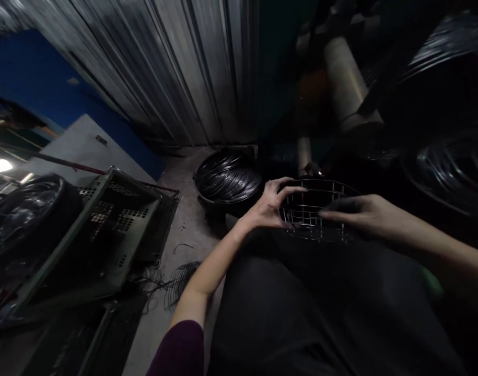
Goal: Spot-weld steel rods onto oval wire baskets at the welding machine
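Observation:
A round basket of thin metal wire sits above my lap, on dark cloth. My left hand grips its left side, with the fingers spread over the upper rim and the thumb low against the wires. From the right, my right hand reaches over the basket's right part. Its fingers lie close together above the thumb, at the wires, and their tips are dark and in shadow. The basket's far right and lower edge fade into darkness.
A tub of coiled black wire stands on the floor ahead. Green plastic crates are stacked at left, beside loose wire rings. A metal cylinder on dark machinery juts out at upper right. Corrugated metal sheeting is behind.

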`<state>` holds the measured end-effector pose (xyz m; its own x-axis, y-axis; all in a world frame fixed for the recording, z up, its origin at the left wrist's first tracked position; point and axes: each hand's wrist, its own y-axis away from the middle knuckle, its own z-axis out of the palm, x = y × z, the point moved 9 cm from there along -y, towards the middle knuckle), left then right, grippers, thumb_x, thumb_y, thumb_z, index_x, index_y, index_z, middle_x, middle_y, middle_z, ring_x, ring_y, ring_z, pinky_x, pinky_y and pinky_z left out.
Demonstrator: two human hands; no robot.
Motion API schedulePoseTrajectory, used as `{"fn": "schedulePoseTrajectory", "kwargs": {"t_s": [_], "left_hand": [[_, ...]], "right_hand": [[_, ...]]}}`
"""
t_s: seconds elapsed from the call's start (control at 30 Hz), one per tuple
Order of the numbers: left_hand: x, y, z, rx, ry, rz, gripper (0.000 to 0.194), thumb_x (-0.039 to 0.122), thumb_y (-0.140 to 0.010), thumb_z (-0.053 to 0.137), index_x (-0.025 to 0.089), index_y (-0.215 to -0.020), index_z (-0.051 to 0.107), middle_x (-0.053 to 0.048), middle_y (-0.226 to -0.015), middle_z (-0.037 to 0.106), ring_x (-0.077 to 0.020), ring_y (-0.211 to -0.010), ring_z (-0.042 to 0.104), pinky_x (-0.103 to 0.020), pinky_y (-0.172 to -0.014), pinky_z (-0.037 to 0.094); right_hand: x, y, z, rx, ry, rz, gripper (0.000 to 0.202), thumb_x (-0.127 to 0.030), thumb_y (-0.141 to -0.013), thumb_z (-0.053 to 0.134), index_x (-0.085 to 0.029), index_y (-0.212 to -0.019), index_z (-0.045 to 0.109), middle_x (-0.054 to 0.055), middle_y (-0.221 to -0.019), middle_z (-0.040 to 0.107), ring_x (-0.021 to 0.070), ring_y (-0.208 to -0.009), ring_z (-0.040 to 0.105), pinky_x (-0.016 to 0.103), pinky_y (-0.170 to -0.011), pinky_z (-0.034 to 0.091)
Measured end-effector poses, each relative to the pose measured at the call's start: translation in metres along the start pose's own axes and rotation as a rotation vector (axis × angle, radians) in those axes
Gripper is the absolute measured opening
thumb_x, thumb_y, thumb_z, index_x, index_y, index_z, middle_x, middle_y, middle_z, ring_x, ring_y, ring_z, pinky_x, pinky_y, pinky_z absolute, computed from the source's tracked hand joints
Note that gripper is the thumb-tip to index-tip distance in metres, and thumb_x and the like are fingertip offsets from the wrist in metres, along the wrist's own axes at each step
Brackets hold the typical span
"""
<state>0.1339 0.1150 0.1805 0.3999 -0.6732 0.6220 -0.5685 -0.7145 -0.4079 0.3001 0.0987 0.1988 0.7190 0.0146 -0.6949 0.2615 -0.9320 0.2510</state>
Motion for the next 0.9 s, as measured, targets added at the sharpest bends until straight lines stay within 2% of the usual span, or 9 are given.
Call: {"fn": "schedulePoseTrajectory", "kwargs": {"t_s": [0.1,0.17,0.23,0.33,0.43,0.53,0.7,0.9], "left_hand": [[0.001,-0.005,0.006,-0.053,-0.092,-0.052,0.089,0.050,-0.053,0.088,0.025,-0.133,0.056,-0.017,-0.144,0.039,-0.0388,-0.137,0.036,-0.057,-0.114,0.031],[0.001,-0.007,0.007,-0.045,-0.088,-0.063,0.091,0.049,-0.053,0.088,0.023,-0.134,0.055,-0.017,-0.144,0.038,-0.0392,-0.136,0.036,-0.058,-0.113,0.031],[0.001,-0.007,0.007,-0.040,-0.066,-0.069,0.092,0.048,-0.053,0.088,0.022,-0.135,0.055,-0.018,-0.144,0.037,-0.0393,-0.137,0.035,-0.058,-0.114,0.031],[0.003,-0.005,0.009,-0.037,-0.040,-0.090,0.092,0.049,-0.054,0.088,0.023,-0.136,0.055,-0.017,-0.145,0.035,-0.0394,-0.137,0.033,-0.059,-0.114,0.032],[0.009,-0.002,0.008,-0.003,-0.042,-0.113,0.093,0.052,-0.056,0.087,0.024,-0.137,0.053,-0.016,-0.146,0.035,-0.0384,-0.138,0.033,-0.059,-0.115,0.031],[0.012,-0.003,0.008,0.022,-0.043,-0.123,0.095,0.052,-0.056,0.087,0.022,-0.138,0.052,-0.018,-0.147,0.033,-0.0383,-0.139,0.032,-0.059,-0.115,0.032],[0.007,-0.018,0.011,0.011,-0.039,-0.113,0.095,0.047,-0.054,0.089,0.023,-0.138,0.052,-0.017,-0.146,0.034,-0.0386,-0.140,0.031,-0.061,-0.116,0.030],[0.002,-0.025,0.010,0.022,-0.051,-0.098,0.096,0.050,-0.053,0.088,0.024,-0.138,0.052,-0.016,-0.146,0.034,-0.0381,-0.140,0.031,-0.061,-0.117,0.028]], "right_hand": [[-0.018,0.001,0.004,0.143,0.352,-0.289,0.041,-0.049,-0.089,0.056,-0.016,-0.103,0.075,0.010,-0.093,0.074,0.0236,-0.074,0.071,0.033,-0.064,0.057],[-0.025,0.014,0.013,0.204,0.621,-0.477,0.039,-0.039,-0.094,0.051,-0.017,-0.119,0.070,0.011,-0.110,0.071,0.0234,-0.074,0.071,0.031,-0.055,0.055],[-0.025,0.025,0.020,0.211,0.795,-0.572,0.038,-0.030,-0.095,0.047,-0.018,-0.126,0.065,0.009,-0.118,0.068,0.0214,-0.069,0.071,0.028,-0.045,0.049],[-0.031,0.038,0.021,0.224,0.849,-0.735,0.037,-0.022,-0.097,0.043,-0.018,-0.127,0.064,0.006,-0.115,0.070,0.0168,-0.068,0.070,0.024,-0.044,0.048],[-0.037,0.051,0.014,0.337,0.841,-0.877,0.038,-0.017,-0.097,0.039,-0.015,-0.124,0.065,0.006,-0.112,0.071,0.0139,-0.064,0.069,0.023,-0.045,0.047],[-0.033,0.053,0.009,0.415,0.836,-0.899,0.039,-0.015,-0.095,0.040,-0.018,-0.125,0.064,0.005,-0.113,0.071,0.0125,-0.058,0.066,0.024,-0.045,0.045],[-0.017,0.043,0.004,0.420,0.834,-0.874,0.041,-0.019,-0.094,0.042,-0.024,-0.129,0.063,0.005,-0.114,0.071,0.0132,-0.060,0.066,0.024,-0.045,0.045],[-0.017,0.039,0.000,0.448,0.849,-0.898,0.041,-0.016,-0.095,0.039,-0.023,-0.127,0.063,0.003,-0.114,0.071,0.0132,-0.061,0.067,0.025,-0.045,0.044]]}}
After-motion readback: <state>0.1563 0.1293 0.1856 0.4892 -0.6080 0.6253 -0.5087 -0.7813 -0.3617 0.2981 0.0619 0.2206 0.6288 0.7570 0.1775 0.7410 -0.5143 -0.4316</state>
